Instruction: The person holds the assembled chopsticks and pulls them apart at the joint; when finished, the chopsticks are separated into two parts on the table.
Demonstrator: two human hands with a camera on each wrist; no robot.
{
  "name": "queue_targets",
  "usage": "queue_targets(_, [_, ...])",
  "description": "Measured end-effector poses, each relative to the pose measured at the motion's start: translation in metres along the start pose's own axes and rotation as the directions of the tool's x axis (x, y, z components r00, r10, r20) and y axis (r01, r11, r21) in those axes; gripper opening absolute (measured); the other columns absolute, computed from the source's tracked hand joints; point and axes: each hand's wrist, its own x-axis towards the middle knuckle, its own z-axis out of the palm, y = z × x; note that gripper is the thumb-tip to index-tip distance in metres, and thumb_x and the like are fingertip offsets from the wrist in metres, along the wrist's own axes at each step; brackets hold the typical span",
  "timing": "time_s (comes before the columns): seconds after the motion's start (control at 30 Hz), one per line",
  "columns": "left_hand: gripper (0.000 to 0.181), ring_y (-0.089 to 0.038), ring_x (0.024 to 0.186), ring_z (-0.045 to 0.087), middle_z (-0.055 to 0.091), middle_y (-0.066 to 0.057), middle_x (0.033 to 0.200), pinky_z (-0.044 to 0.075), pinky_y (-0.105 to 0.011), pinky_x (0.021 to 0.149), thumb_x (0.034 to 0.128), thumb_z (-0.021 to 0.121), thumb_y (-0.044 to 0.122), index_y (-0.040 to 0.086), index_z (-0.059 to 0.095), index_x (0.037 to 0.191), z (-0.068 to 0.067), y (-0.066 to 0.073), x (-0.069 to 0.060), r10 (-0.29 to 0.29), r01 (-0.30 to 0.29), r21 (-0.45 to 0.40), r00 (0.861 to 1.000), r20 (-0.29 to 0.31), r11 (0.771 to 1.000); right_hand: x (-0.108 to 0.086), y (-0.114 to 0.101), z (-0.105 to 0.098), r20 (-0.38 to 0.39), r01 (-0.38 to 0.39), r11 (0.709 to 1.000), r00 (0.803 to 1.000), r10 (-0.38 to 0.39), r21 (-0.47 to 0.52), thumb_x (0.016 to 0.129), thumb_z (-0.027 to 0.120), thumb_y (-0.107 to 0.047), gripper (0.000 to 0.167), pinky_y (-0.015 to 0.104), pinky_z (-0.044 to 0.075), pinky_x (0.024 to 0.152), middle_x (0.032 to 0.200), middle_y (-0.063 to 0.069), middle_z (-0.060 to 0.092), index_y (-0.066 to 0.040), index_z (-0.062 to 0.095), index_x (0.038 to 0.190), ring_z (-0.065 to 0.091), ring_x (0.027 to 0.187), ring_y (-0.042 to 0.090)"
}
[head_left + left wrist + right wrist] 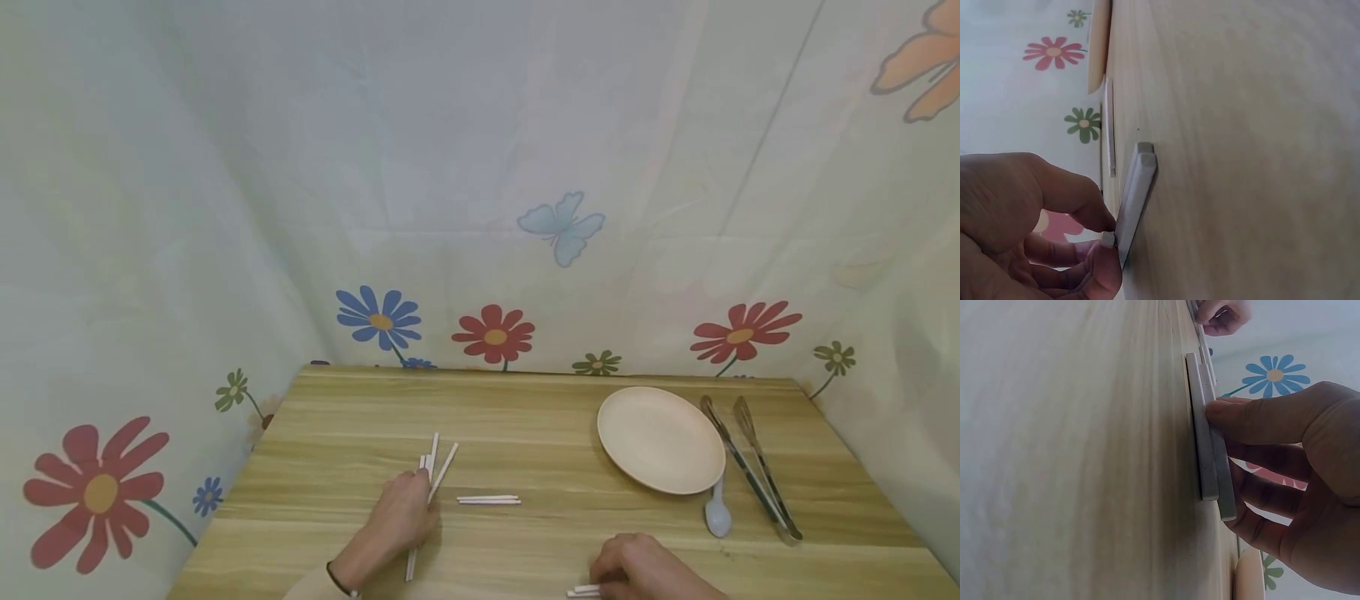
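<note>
The left hand [400,514] pinches a white stick [1109,239], the right hand [647,571] another stick [1224,481]; the table [525,442] has room toward its back edge [525,375].

Several things on the bench [540,450] are showing only in part.
The left hand [397,512] is covering parts of its white sticks [442,473]; toward the near edge, which the head view is cutting off, the right hand [647,571] is hiding one end of a stick pair [583,592]. Toward the far right corner, the plate [660,442] is covering part of the spoon [717,518].
</note>
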Motion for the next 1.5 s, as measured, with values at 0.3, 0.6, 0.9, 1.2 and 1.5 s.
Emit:
queue_targets(0.3, [0.016, -0.015, 0.053, 0.045, 0.048, -0.003, 0.066, 0.036, -0.023, 0.040, 0.0705, 0.066, 0.000, 0.006, 0.052, 0.075, -0.0016, 0.0009, -0.0002, 0.037, -0.037, 0.008, 0.999, -0.026, 0.999, 0.0007, 0.0004, -0.0008, -0.002, -0.031, 0.998, 1.000, 0.031, 0.052, 0.082, 0.075, -0.012, 0.010, 0.016, 0.047, 0.062, 0.084, -0.015, 0.067, -0.019, 0.075, 0.088, 0.054, 0.078, -0.008])
queue_targets(0.6, [0.014, -0.015, 0.053, 0.045, 0.049, -0.005, 0.066, 0.036, -0.022, 0.040, 0.0707, 0.065, -0.001, 0.004, 0.053, 0.076, -0.0012, 0.0001, -0.0020, 0.051, -0.051, -0.007, 0.998, -0.026, 0.999, -0.0004, 0.0022, -0.0002, -0.025, -0.088, 0.990, 0.995, 0.092, 0.113, 0.079, 0.078, -0.016, 0.007, 0.016, 0.047, 0.060, 0.080, -0.019, 0.064, -0.022, 0.074, 0.081, 0.055, 0.073, -0.009])
queue_targets(0.9, [0.013, -0.015, 0.055, 0.046, 0.051, -0.006, 0.068, 0.037, -0.023, 0.042, 0.0721, 0.066, -0.001, 0.003, 0.055, 0.078, -0.0013, -0.0008, -0.0020, 0.071, -0.071, -0.008, 0.997, -0.026, 0.997, 0.0009, 0.0030, -0.0008, 0.011, -0.142, 0.976, 0.990, 0.142, 0.165, 0.079, 0.077, -0.019, 0.004, 0.017, 0.047, 0.061, 0.079, -0.019, 0.064, -0.021, 0.075, 0.081, 0.055, 0.072, -0.008])
queue_targets(1.2, [0.015, -0.015, 0.054, 0.045, 0.050, -0.004, 0.066, 0.035, -0.025, 0.042, 0.0705, 0.066, -0.001, 0.005, 0.053, 0.073, -0.0037, 0.0003, -0.0048, 0.091, -0.090, 0.008, 0.994, -0.054, 0.996, 0.0020, 0.0004, -0.0026, -0.003, -0.062, 0.994, 0.998, 0.063, 0.090, 0.080, 0.077, -0.014, 0.005, 0.015, 0.047, 0.060, 0.080, -0.014, 0.067, -0.018, 0.076, 0.083, 0.056, 0.074, -0.008])
queue_targets(1.5, [0.013, -0.013, 0.053, 0.046, 0.052, -0.003, 0.066, 0.037, -0.023, 0.042, 0.0706, 0.064, -0.003, 0.006, 0.055, 0.075, -0.0074, 0.0021, -0.0028, 0.073, -0.075, -0.031, 0.996, -0.060, 0.997, 0.0019, -0.0022, -0.0056, 0.046, -0.124, 0.985, 0.992, 0.119, 0.122, 0.082, 0.075, -0.015, 0.004, 0.016, 0.047, 0.059, 0.079, -0.015, 0.066, -0.018, 0.076, 0.084, 0.055, 0.072, -0.008])
